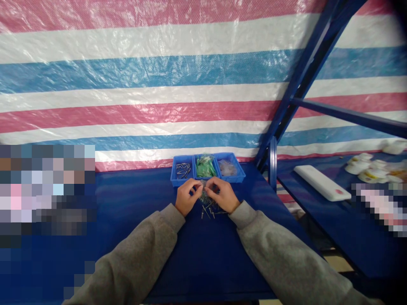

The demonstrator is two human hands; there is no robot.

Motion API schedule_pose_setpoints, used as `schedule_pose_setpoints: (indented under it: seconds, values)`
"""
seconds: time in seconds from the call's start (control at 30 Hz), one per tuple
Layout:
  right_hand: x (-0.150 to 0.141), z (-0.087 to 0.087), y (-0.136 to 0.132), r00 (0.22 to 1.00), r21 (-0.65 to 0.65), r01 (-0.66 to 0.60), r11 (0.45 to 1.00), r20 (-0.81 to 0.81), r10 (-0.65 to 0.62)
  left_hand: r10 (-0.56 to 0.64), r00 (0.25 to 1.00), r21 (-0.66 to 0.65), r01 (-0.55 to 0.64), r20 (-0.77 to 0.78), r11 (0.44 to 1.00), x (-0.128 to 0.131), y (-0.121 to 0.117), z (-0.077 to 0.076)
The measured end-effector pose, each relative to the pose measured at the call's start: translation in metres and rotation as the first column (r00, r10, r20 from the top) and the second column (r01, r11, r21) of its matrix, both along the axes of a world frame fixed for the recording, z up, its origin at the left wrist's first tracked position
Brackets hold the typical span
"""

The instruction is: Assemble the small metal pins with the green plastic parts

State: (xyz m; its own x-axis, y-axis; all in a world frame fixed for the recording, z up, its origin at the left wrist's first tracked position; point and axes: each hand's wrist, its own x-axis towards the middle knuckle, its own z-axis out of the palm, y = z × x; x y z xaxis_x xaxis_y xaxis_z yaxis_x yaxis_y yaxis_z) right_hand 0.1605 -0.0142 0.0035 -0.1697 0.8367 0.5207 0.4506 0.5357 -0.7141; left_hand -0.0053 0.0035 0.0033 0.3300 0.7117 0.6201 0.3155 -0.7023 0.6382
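Observation:
My left hand (187,196) and my right hand (222,195) meet over a small pile of metal screws (208,209) on the blue table (133,212). Both hands have their fingers pinched together around something small between them, too small to name. Just behind my hands stand three blue bins in a row: the left bin (182,170) holds screws, the middle bin (205,166) holds green plastic pieces, and the right bin (229,167) holds clear or pale pieces. Grey sleeves cover both my arms.
A striped pink, white and blue tarp hangs behind the table. A blue steel rack post (272,163) stands to the right. On the neighbouring shelf lie a white flat box (321,182) and several white tape rolls (365,167).

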Motion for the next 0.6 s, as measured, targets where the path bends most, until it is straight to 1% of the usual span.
schedule_pose_setpoints:
  seconds: [0.13,0.27,0.4,0.6]
  values:
    - [0.001,-0.005,0.002,0.999,-0.018,-0.041,0.999,0.003,0.041,0.027,1.0,-0.038,-0.027,0.012,0.999,0.0,0.001,0.001]
    - [0.001,-0.007,0.002,0.997,-0.03,-0.028,0.999,-0.07,0.026,0.034,0.999,-0.064,-0.033,0.016,0.997,0.0,0.001,0.001]
    - [0.001,-0.009,0.003,0.994,-0.036,0.007,0.999,-0.106,-0.011,0.031,0.999,-0.045,-0.03,0.023,0.999,0.0,-0.001,0.001]
    - [0.001,-0.013,0.005,0.99,-0.125,-0.003,0.992,-0.142,-0.014,-0.007,1.0,-0.023,0.007,0.006,1.0,0.0,-0.001,0.001]
